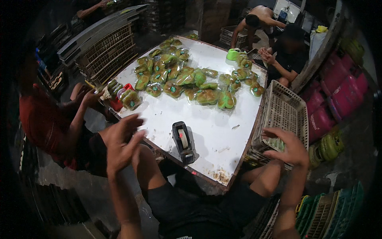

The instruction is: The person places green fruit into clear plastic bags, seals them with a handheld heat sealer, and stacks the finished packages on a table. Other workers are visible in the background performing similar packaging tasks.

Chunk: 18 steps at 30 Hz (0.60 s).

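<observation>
My left hand is raised in the air off the table's near left edge, fingers apart and nothing in it. On the other side my right hand hovers over a plastic crate, thumb and fingers spread in a wide curve. Through that gap a small plastic-wrapped item shows, seemingly lying in the crate. Between my hands a black tape dispenser with a pale roll stands near the front of the white table. Beyond it lie many green-and-brown buns in clear wrappers.
At the left sits a person in a red shirt, near a red tape dispenser. Another person in black sits at the far right by a green dispenser. Pink gas cylinders and stacked crates stand at right.
</observation>
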Each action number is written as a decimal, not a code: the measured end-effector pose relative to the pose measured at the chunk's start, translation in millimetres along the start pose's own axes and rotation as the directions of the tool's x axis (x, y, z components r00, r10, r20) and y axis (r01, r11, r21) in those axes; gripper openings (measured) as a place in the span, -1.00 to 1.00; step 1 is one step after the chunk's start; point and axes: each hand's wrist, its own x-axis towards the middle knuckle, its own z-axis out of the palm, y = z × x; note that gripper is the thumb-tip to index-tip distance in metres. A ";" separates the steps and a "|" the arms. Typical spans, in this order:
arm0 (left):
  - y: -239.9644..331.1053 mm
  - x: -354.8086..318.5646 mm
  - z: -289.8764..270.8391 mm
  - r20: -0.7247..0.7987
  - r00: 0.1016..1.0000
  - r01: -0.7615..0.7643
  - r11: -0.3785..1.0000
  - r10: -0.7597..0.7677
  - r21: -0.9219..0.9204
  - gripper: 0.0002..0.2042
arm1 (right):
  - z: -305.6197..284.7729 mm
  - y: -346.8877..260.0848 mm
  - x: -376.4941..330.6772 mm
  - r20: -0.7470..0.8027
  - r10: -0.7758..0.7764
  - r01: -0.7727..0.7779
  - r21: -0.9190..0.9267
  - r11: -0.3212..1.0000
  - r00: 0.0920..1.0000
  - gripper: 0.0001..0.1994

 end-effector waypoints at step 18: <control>-123.8 72.7 133.8 0.620 0.749 -0.203 0.810 -0.234 0.551 -0.42 | 246.2 165.8 308.0 0.142 0.500 -0.332 0.889 0.315 0.854 -0.05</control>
